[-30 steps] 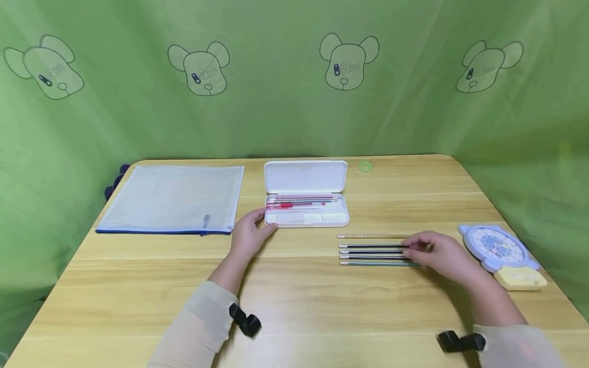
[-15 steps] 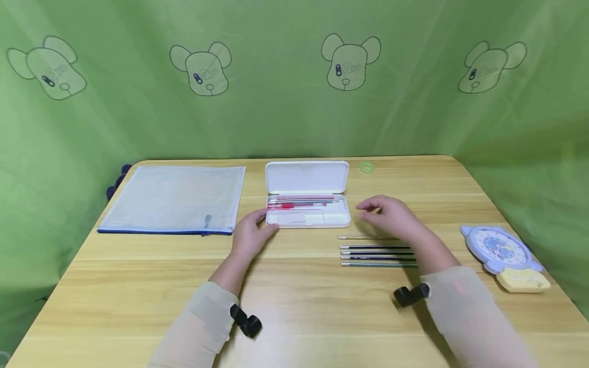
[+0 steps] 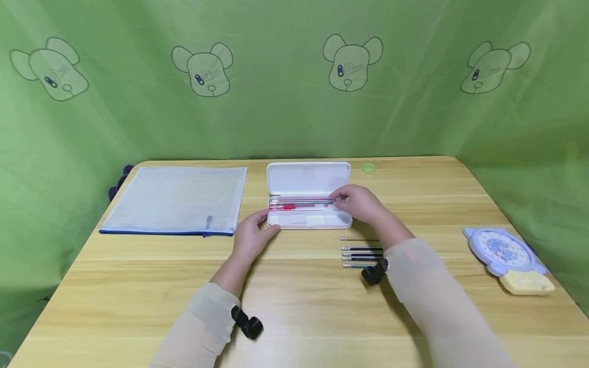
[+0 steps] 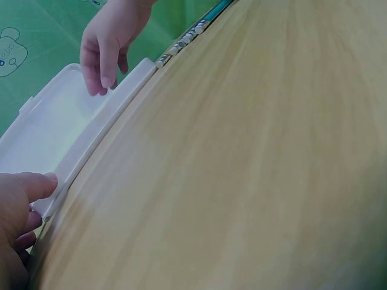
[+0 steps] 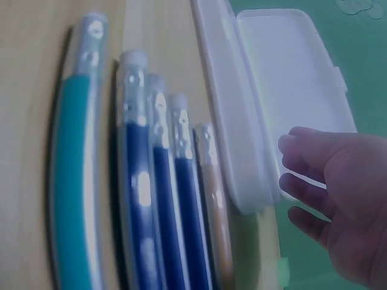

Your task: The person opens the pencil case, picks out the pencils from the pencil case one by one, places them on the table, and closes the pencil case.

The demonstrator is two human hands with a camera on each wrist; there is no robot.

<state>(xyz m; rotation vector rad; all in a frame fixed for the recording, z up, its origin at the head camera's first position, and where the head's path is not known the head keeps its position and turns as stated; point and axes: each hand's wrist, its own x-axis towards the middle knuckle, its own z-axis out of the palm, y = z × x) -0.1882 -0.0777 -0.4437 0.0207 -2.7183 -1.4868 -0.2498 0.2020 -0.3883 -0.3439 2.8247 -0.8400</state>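
A white pencil case (image 3: 341, 221) lies with its lid raised, holding pencils (image 3: 303, 199) and a red pen (image 3: 289, 206). My left hand (image 3: 250, 236) grips its left front corner, thumb on the front edge and fingers at the side. My right hand (image 3: 361, 203) is over the case's right end, fingertips at the pencil ends; whether they pinch one is hidden. In the right wrist view, that hand (image 5: 357, 199) shows bent fingers beside the lid. Several pencils with eraser ends (image 3: 361, 248) lie in a row on the table, partly behind my right forearm.
A mesh zip pouch (image 3: 175, 199) lies at the left of the wooden table (image 3: 299, 306). At the right is a blue toy clock (image 3: 501, 249) with a yellow block (image 3: 526, 282) below it. A green ring (image 3: 368, 168) sits near the back edge, before a green curtain (image 3: 276, 117).
My right hand has left the row of pencils on the table and moved left and back to the pencil case's right end. My left hand stays at the case's corner.
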